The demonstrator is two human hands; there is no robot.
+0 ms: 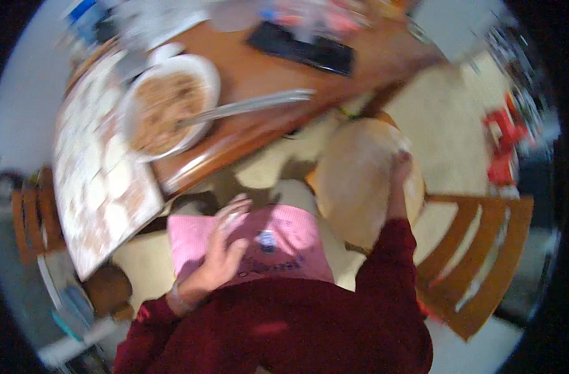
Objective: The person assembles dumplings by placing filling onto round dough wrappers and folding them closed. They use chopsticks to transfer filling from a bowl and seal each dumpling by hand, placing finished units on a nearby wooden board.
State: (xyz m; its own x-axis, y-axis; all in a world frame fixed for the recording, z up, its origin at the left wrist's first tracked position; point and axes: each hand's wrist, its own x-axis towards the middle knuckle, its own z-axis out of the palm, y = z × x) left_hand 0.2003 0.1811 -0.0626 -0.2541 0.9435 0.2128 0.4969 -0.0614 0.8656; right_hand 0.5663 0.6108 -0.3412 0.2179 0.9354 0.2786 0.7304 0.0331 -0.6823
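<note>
My left hand (226, 252) is held over the pink apron (289, 248) on my lap, fingers apart, with what looks like flour on them. My right hand (400, 168) is at a round wooden board (354, 182) dusted with flour, low to my right; blur hides whether the fingers grip it. To the left, a long floured board (139, 205) carries several pale flat dough rounds (118, 180). A white bowl (212, 77) of brownish minced filling (165, 112) stands by it, a long metal utensil (261, 104) leaning out over its rim.
The brown wooden table (237, 61) has its front edge running diagonally before me. On it lies a dark flat object (303, 49) near a blurred red-and-white package (312, 16). A slatted wooden chair (471, 252) stands at right, another chair (36, 215) at far left. Red items (504, 145) sit beyond.
</note>
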